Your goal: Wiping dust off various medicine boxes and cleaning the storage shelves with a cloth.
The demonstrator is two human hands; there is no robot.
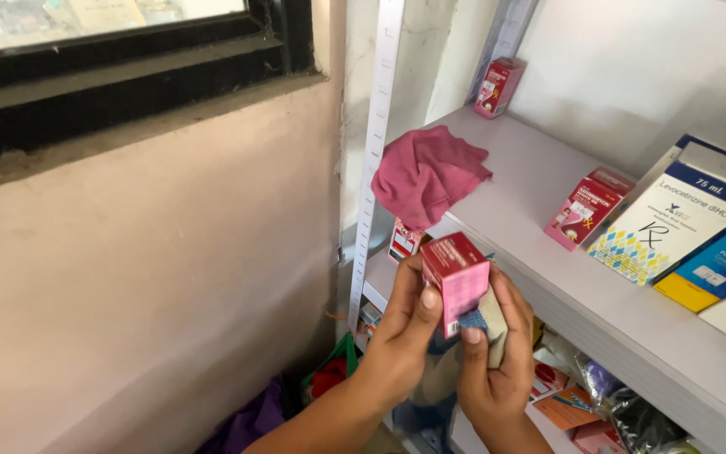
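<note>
Both hands, left hand (403, 324) and right hand (497, 353), grip a small red carton (455, 277) just off the shelf's (548, 277) front edge, near the pink cloth (426, 172).

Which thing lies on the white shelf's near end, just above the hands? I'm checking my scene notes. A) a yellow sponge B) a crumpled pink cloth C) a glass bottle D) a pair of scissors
B: a crumpled pink cloth lies at the shelf edge, just above the small red box that the left hand and right hand hold.
</note>
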